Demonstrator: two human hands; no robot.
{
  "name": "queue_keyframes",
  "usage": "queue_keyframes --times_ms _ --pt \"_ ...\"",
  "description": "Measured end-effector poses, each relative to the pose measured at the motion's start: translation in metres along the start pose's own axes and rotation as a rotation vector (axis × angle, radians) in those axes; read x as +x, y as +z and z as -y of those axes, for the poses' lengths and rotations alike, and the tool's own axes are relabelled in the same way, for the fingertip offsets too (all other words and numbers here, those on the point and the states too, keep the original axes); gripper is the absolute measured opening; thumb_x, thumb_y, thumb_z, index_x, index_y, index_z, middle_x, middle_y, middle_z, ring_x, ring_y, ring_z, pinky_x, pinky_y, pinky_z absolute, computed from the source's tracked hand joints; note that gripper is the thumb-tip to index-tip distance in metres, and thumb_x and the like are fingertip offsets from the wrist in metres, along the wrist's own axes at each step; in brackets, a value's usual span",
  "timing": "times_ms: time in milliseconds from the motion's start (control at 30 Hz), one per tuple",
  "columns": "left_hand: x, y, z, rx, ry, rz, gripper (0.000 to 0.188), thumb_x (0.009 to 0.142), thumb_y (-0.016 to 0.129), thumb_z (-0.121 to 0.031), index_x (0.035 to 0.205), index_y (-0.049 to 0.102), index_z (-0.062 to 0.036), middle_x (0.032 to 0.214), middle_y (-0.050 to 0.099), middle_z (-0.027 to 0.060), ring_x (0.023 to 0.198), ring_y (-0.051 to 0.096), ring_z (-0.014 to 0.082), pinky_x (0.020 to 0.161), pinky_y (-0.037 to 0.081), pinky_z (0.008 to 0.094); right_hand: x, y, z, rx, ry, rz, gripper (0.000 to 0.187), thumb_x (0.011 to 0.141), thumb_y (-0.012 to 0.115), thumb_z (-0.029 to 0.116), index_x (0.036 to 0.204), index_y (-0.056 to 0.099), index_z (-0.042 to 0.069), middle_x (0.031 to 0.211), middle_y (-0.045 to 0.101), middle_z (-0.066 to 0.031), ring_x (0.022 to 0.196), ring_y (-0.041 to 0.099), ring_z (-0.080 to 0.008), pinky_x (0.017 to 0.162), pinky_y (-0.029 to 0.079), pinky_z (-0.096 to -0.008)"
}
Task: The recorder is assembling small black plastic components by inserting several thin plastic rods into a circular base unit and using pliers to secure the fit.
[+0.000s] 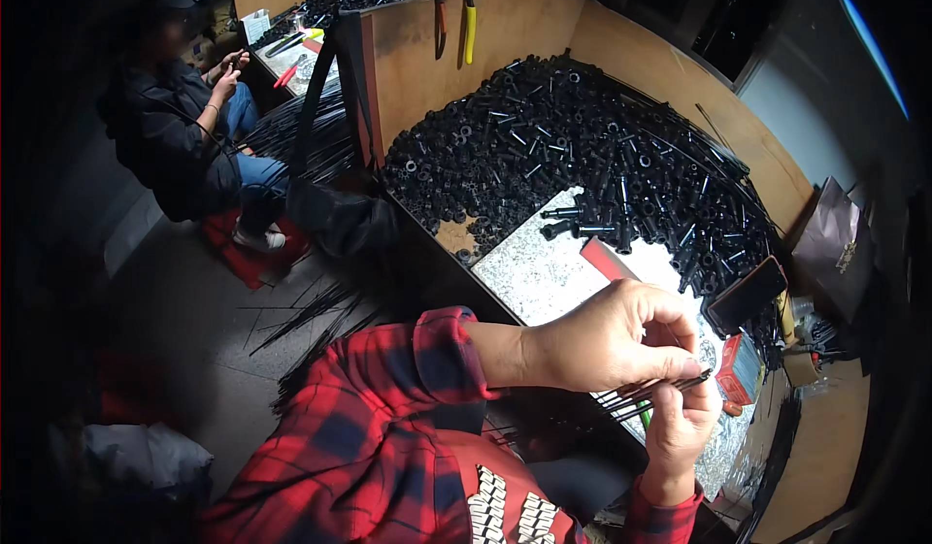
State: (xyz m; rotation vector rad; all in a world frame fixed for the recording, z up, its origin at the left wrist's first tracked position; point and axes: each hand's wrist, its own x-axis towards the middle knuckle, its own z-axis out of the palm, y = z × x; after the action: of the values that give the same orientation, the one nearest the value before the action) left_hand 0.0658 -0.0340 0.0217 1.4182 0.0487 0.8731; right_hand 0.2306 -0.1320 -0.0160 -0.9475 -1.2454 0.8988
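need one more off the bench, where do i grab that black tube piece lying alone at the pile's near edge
Pinch the black tube piece across its thin shaft, coming straight down from above. It lies flat, left to right, on the speckled benchtop, its wider collar toward the pile of black parts. The left end has bare surface around it, so fingers fit there.
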Motion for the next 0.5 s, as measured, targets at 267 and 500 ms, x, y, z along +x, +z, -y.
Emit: queue_keyframes --times_ms 267,500 --pt "-0.016 -0.064 0.036 0.513 0.251 -0.356 0.025 0.087 0.059 -0.004 0.111 0.056 -0.0001 0.096 0.062 0.0061 0.087 0.058 0.0112 0.075 0.049 0.0254 0.004 -0.012 -0.006 0.040 0.042 -0.112 0.036 0.082 0.066 -0.004 0.116 0.053 -0.004 0.099 0.064 -0.0102 0.087 0.061 -0.0140 0.083 0.047 -0.0268" --pt "-0.078 -0.191 0.090 1.615 -0.286 -0.632 0.011 0.079 0.065 -0.011 0.088 0.066 -0.0040 0.090 0.063 0.0137 0.090 0.060 0.0331 0.081 0.048 0.0413 0.006 -0.017 -0.009 0.075 0.015 -0.133 0.032 0.084 0.062 -0.005 0.114 0.053 -0.004 0.095 0.064 -0.0092 0.085 0.062 -0.0135 0.081 0.049 -0.0270"
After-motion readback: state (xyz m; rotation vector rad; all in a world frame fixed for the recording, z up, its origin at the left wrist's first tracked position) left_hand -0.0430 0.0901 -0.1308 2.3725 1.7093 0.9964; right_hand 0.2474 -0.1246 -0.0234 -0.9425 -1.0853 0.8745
